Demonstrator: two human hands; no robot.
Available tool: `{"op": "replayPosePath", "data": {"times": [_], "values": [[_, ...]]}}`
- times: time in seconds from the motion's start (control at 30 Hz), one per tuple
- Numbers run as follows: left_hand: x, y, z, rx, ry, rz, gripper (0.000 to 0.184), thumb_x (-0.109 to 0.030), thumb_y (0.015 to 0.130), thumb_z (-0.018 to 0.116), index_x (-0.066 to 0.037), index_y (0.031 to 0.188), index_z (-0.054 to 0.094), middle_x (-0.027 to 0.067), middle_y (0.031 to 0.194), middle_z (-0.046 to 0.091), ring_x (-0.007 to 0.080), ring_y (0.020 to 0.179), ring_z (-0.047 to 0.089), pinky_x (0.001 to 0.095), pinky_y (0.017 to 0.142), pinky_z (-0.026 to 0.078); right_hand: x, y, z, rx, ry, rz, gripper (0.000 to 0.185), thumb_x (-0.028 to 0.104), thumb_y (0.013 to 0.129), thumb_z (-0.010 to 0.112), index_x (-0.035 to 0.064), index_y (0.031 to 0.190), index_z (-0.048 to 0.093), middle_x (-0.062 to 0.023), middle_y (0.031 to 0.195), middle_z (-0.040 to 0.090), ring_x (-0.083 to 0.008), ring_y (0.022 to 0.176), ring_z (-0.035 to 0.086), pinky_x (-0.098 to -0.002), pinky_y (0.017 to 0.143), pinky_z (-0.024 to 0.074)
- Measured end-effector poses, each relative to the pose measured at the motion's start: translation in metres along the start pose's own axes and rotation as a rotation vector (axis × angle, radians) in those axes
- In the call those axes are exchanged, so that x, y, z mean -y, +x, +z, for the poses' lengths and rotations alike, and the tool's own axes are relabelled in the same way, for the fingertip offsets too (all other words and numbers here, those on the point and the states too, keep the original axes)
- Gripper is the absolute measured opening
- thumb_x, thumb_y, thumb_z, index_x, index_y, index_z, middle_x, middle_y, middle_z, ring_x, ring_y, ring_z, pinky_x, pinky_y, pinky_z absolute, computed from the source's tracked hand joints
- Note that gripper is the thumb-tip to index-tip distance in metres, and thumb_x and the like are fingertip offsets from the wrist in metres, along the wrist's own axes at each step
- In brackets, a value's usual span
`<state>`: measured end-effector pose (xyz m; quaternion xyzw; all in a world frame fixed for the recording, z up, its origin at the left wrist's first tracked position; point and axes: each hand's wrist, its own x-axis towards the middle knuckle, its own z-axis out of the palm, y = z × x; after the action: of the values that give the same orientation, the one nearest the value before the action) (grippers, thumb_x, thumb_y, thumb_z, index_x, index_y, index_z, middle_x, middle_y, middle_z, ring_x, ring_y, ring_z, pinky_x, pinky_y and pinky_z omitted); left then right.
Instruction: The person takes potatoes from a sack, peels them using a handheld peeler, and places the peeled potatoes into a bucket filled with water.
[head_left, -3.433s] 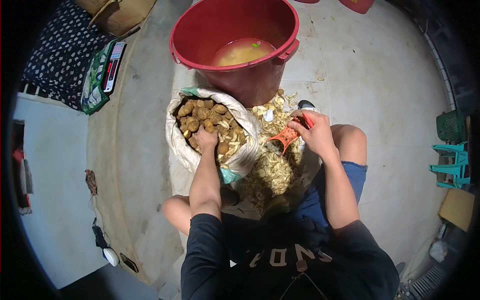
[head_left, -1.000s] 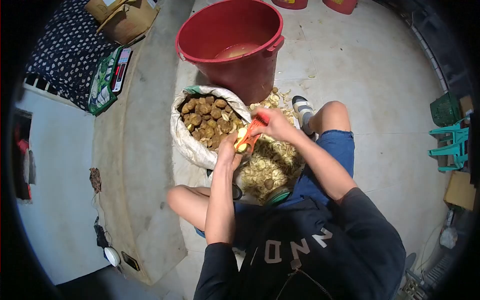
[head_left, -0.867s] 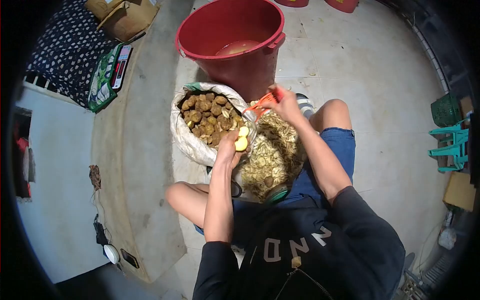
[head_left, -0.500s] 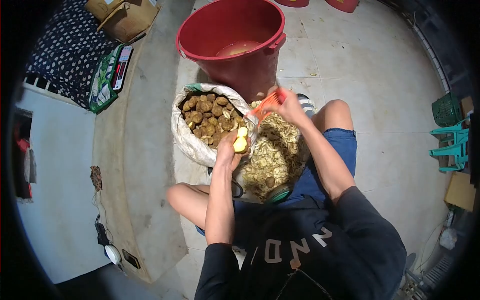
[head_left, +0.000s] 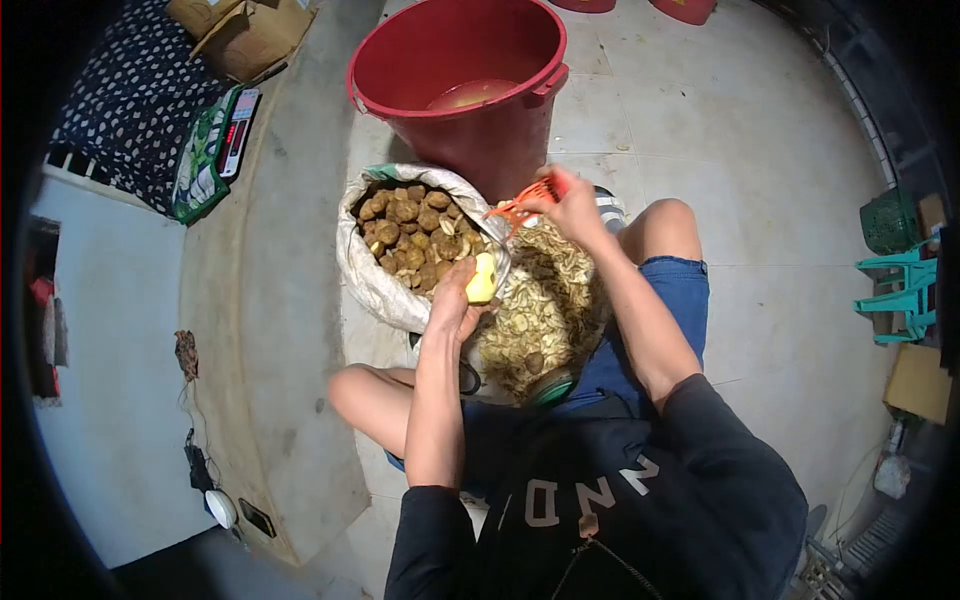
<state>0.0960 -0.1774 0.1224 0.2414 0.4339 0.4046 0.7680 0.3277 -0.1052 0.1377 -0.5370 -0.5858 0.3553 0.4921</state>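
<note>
My left hand [head_left: 454, 298] is closed around a peeled yellow potato [head_left: 482, 279], over the right edge of a white sack [head_left: 362, 282]. Brown unpeeled potatoes [head_left: 408, 212] fill the sack. In my right hand [head_left: 574, 210] is an orange-red peeler [head_left: 520, 206], held to the upper right of the potato and apart from it. Its blade is too small to make out. A heap of pale peelings [head_left: 530, 315] lies on the floor between my legs, below both hands.
A big red tub [head_left: 470, 140] with some liquid in the bottom stands beyond the sack. A digital scale [head_left: 238, 135] sits on the ledge at left. On the right are a green basket [head_left: 888, 225] and turquoise stools [head_left: 900, 295].
The potato has turned in my left hand and shows a broader yellow side. My right hand has shifted slightly, and the peeler now lies flatter, pointing left.
</note>
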Motion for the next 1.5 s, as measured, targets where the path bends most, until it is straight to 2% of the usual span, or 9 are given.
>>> {"op": "replayPosePath", "data": {"times": [0.13, 0.43, 0.57, 0.73, 0.83, 0.97, 1.13, 1.37, 1.5], "values": [[-0.004, -0.001, 0.02, -0.169, -0.134, 0.0, 0.024, -0.026, 0.103, 0.044, -0.006, 0.115, 0.049, 0.0078, 0.099, 0.062, 0.0165, 0.076, 0.061, 0.0336, 0.06, 0.054, 0.012, -0.02, 0.003, 0.336, -0.057, -0.227, 0.04, 0.022, 0.07, 0.085, 0.0046, 0.098, 0.061, -0.0071, 0.084, 0.065, -0.0172, 0.079, 0.062, -0.0298, 0.074, 0.0497], [-0.005, 0.002, 0.001, 0.016, -0.119, 0.012, 0.031, -0.026, 0.104, 0.038, -0.002, 0.113, 0.054, 0.0117, 0.1, 0.063, 0.019, 0.082, 0.063, 0.0342, 0.062, 0.054, 0.011, -0.012, -0.006, 0.285, 0.117, 0.023, 0.034, 0.006, 0.073, 0.082, 0.0005, 0.096, 0.057, -0.0033, 0.085, 0.064, -0.0075, 0.08, 0.058, -0.0263, 0.074, 0.0492], [-0.011, -0.001, 0.015, -0.118, -0.14, 0.024, 0.029, -0.023, 0.103, 0.039, -0.001, 0.112, 0.055, 0.0107, 0.096, 0.064, 0.0193, 0.084, 0.063, 0.033, 0.066, 0.053, 0.018, -0.032, 0.012, 0.326, -0.121, -0.239, 0.051, 0.027, 0.067, 0.088, 0.0003, 0.102, 0.06, -0.0062, 0.087, 0.066, -0.0168, 0.08, 0.063, -0.0306, 0.074, 0.0494], [-0.01, -0.006, 0.008, -0.053, 0.025, 0.025, 0.029, -0.025, 0.103, 0.041, -0.001, 0.107, 0.057, 0.0083, 0.094, 0.063, 0.0163, 0.075, 0.061, 0.032, 0.058, 0.051, -0.002, -0.002, 0.005, 0.049, 0.155, 0.078, 0.045, 0.025, 0.069, 0.086, 0.0017, 0.098, 0.059, -0.0125, 0.083, 0.066, -0.0177, 0.078, 0.064, -0.0335, 0.073, 0.0498], [-0.015, -0.009, 0.018, -0.117, -0.013, 0.032, 0.027, -0.023, 0.102, 0.042, -0.001, 0.106, 0.057, 0.0073, 0.091, 0.063, 0.0157, 0.073, 0.06, 0.0313, 0.058, 0.05, 0.02, -0.026, 0.01, 0.391, -0.103, -0.191, 0.045, 0.017, 0.072, 0.086, -0.0024, 0.101, 0.059, -0.0062, 0.082, 0.067, -0.0105, 0.076, 0.059, -0.0292, 0.072, 0.0511], [-0.001, -0.003, 0.005, -0.045, 0.055, 0.059, 0.025, -0.021, 0.102, 0.04, 0.0, 0.104, 0.055, 0.0099, 0.087, 0.061, 0.018, 0.066, 0.06, 0.0305, 0.054, 0.051, -0.017, 0.002, 0.002, 0.024, 0.062, 0.103, 0.041, 0.018, 0.07, 0.085, 0.003, 0.099, 0.059, -0.0115, 0.083, 0.065, -0.0151, 0.077, 0.059, -0.0315, 0.073, 0.0491], [-0.01, 0.0, 0.021, -0.14, -0.019, 0.059, 0.025, -0.02, 0.102, 0.039, -0.001, 0.107, 0.054, 0.0095, 0.09, 0.06, 0.0189, 0.071, 0.06, 0.0362, 0.056, 0.054, 0.021, -0.031, 0.015, 0.235, -0.251, -0.347, 0.033, 0.013, 0.075, 0.081, 0.0008, 0.097, 0.06, -0.0123, 0.082, 0.068, -0.0144, 0.074, 0.062, -0.028, 0.068, 0.0493], [-0.004, 0.001, 0.005, -0.107, -0.099, 0.03, 0.024, -0.02, 0.101, 0.04, -0.003, 0.111, 0.054, 0.0113, 0.092, 0.062, 0.0199, 0.073, 0.061, 0.0362, 0.058, 0.055, 0.01, -0.02, 0.006, 0.31, 0.32, 0.054, 0.032, 0.014, 0.077, 0.081, -0.0018, 0.096, 0.061, -0.0047, 0.083, 0.067, -0.0092, 0.081, 0.061, -0.0274, 0.076, 0.0498], [-0.007, -0.004, 0.017, -0.162, -0.02, 0.056, 0.025, -0.017, 0.101, 0.041, 0.003, 0.109, 0.055, 0.0113, 0.095, 0.063, 0.02, 0.078, 0.062, 0.0311, 0.067, 0.053, 0.019, -0.024, 0.011, 0.179, -0.184, -0.277, 0.042, 0.021, 0.075, 0.083, -0.0008, 0.102, 0.06, -0.0092, 0.079, 0.065, -0.013, 0.075, 0.06, -0.0287, 0.071, 0.0492]]}}
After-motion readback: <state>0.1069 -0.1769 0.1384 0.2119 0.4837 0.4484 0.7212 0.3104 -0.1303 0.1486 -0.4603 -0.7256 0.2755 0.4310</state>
